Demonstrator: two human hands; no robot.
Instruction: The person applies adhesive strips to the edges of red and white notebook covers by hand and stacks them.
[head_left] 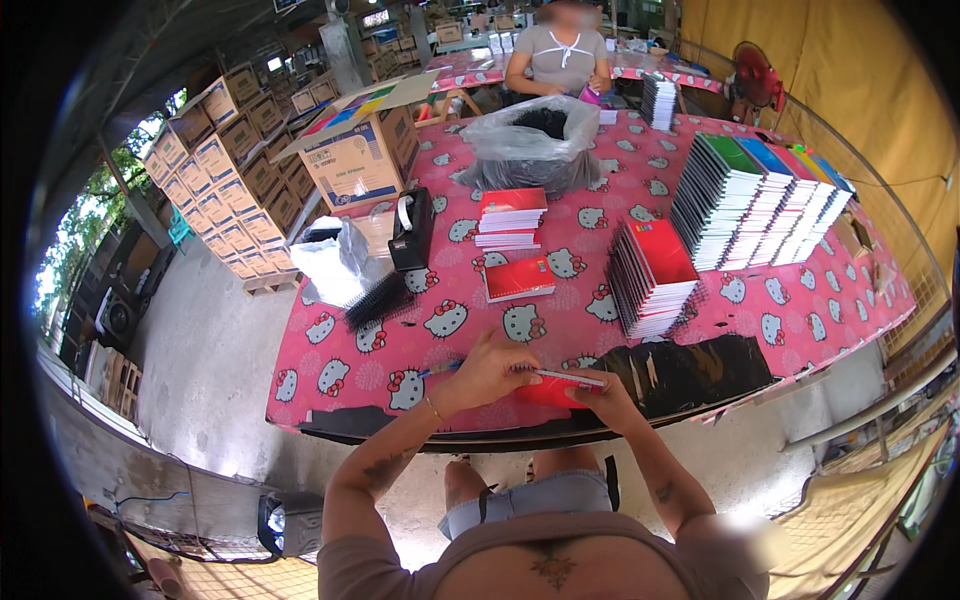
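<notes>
Just above the table's near edge, my right hand (610, 402) grips a thin red notebook (548, 392) by its right end, the white page edges facing up. At the notebook's left end, my left hand (488, 372) has its fingers pinched together on a small dark piece that looks like a black binding coil (522, 368). Part of it is hidden by the fingers. Beside my left wrist lies a thin blue item (440, 368), mostly covered. Ahead of my hands rest a red notebook (520, 279) and a short stack of red notebooks (511, 218).
Coil-bound red notebooks (652, 280) and taller multicoloured stacks (745, 205) stand at right. Loose black coils (380, 302), a black device (411, 230) and a carton (362, 155) are left. A plastic bag (530, 145) and a co-worker (562, 60) are beyond. Black sheeting (690, 375) covers the near edge.
</notes>
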